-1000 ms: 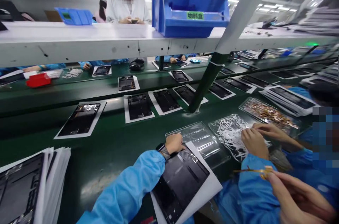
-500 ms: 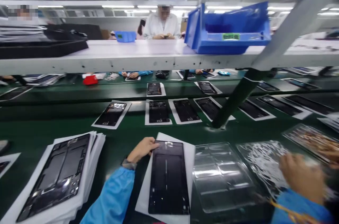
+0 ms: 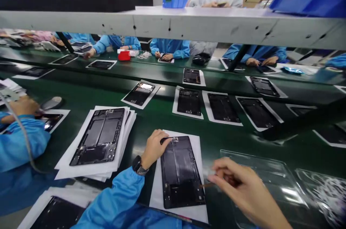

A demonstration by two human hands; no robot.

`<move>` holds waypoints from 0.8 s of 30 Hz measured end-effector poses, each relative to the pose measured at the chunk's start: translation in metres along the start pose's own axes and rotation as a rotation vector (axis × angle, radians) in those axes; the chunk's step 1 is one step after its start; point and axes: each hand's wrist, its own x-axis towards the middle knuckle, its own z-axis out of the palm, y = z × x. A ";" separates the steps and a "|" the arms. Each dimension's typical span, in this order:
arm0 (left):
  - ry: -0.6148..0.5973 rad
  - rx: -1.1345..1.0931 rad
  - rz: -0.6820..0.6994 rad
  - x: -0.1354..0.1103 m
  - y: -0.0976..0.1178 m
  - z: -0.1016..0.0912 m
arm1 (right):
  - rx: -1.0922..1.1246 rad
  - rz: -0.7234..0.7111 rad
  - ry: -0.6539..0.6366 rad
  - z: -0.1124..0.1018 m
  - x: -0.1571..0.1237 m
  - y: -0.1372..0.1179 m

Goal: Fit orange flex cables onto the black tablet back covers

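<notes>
My left hand [image 3: 155, 149], with a dark watch on the wrist, grips the top left corner of an opened tablet [image 3: 181, 171]. The tablet lies on a white sheet [image 3: 156, 193], its dark inner parts facing up. At the tablet's lower right edge, my right hand [image 3: 240, 182] pinches a thin brownish strip [image 3: 207, 185]; its exact kind is too small to make out. Beneath and beyond that hand lies a clear plastic tray [image 3: 281, 175]. More opened tablets [image 3: 98, 137] on white sheets are stacked left of my left hand.
White loops [image 3: 328, 194] fill another clear tray at the far right. A dark slanted post [image 3: 305, 119] stands beyond the trays. Several tablets line the green bench [image 3: 108, 90]. A white shelf [image 3: 151, 23] crosses above. A co-worker's hand [image 3: 25, 105] is at left; others sit opposite.
My right hand has come from the tray of white loops to the tablet's right edge, pinching the brownish strip. My left hand stays at the tablet's corner. The view has turned left.
</notes>
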 end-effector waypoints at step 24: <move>-0.179 0.439 0.091 0.025 0.007 -0.002 | -0.048 0.003 0.211 -0.025 0.053 -0.007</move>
